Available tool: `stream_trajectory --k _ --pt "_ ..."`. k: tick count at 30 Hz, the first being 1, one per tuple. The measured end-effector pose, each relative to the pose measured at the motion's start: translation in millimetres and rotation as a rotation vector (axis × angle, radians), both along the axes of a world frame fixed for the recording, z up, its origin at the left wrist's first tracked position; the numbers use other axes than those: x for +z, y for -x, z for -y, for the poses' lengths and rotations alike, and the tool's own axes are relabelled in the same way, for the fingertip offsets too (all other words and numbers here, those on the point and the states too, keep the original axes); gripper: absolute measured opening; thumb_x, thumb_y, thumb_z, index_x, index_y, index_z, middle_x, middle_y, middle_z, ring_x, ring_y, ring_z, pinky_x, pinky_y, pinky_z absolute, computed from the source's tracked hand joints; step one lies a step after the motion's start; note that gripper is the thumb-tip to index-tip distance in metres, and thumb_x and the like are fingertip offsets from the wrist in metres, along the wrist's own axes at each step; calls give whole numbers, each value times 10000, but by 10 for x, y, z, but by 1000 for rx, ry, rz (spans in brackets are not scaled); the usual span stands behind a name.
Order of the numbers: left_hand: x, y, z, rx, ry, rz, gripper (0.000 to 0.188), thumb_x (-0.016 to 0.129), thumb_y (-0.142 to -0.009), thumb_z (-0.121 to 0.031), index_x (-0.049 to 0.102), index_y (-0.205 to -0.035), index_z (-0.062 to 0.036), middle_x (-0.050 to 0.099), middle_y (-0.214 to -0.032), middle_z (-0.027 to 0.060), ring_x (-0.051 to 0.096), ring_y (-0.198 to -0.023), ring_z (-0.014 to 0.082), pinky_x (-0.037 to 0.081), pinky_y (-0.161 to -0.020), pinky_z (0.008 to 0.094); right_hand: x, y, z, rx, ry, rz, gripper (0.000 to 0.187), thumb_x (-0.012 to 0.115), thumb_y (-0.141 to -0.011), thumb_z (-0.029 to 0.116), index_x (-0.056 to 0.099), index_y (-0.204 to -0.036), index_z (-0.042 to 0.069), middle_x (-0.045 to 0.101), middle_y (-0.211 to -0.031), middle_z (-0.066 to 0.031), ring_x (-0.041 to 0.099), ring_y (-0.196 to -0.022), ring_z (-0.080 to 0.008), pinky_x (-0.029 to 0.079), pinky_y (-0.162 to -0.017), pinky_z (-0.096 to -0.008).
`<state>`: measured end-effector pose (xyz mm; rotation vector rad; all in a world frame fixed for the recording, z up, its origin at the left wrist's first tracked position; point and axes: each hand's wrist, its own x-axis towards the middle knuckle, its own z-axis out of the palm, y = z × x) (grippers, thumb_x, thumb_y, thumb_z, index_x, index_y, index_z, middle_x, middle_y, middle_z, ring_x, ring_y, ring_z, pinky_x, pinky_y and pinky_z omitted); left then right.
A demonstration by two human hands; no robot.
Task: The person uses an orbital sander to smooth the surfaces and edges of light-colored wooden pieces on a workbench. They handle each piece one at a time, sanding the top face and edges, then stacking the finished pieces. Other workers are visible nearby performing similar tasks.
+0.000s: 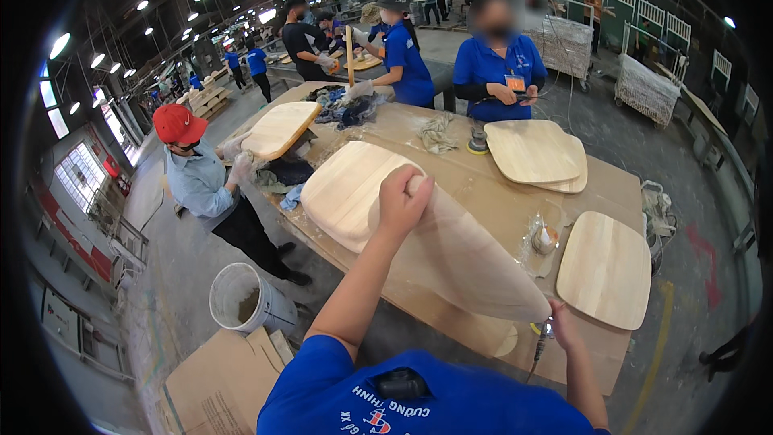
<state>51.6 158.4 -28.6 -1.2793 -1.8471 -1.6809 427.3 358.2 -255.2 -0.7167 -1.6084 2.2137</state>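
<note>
A pale wooden panel with rounded corners (467,250) is held up tilted over the table, one face toward me. My left hand (405,203) is closed round its upper left corner, with the thumb over the edge. At the lower right corner, my right hand (567,325) grips the same panel, its fingers partly hidden behind it. Just left of the raised panel lies a stack of similar panels (346,181). Near my right hand, a tool with a metal fitting and hose (541,342) shows below the panel, mostly covered by it.
The cardboard-covered table (483,201) carries another panel (604,270) at right, two overlapping panels (533,149) at the far side, a sander (477,142) and rags (346,106). A white bucket (251,300) stands at lower left. Co-workers stand at left (201,177) and across (498,72).
</note>
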Motion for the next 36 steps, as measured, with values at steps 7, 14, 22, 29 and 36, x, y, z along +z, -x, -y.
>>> stream_trajectory --k 7,14,22,29,36 --pt "116 -291 -447 -75 90 2 237 567 -835 -203 566 -726 8 535 -637 164 538 -612 280 401 -576 359 -659 -101 -470 -207 -913 991 799 834 -660 306 441 -1326 107 518 -1248 -219 554 -1115 -390 485 -901 -451" --pt "268 -514 -590 -223 138 -94 217 553 -828 -152 544 -701 24 523 -636 177 539 -592 254 396 -565 358 -992 131 -226 -298 -844 946 780 775 -653 126 416 -1344 163 445 -1312 -195 548 -1128 -389 495 -914 -436" --pt "206 -438 -739 -130 215 -99 264 560 -874 -169 523 -703 29 462 -606 105 448 -592 172 358 -555 319 307 -200 -290 -553 -1001 283 685 676 -628 -11 483 -1280 71 485 -1212 -168 502 -1140 -345 426 -976 -379" --pt "178 -267 -974 -274 157 -120 298 579 -890 -216 541 -706 16 503 -626 162 489 -585 278 359 -556 368 2112 -198 652 -394 -1468 51 685 656 -660 -66 550 -1291 182 457 -1238 -146 572 -931 -287 522 -724 -325" --pt "189 -377 -1145 -367 141 -221 293 576 -888 -215 544 -693 2 489 -615 163 473 -569 287 347 -546 382 2182 573 1101 -136 -1834 175 531 543 -823 71 544 -1305 294 454 -1224 -134 546 -898 -293 517 -777 -379"
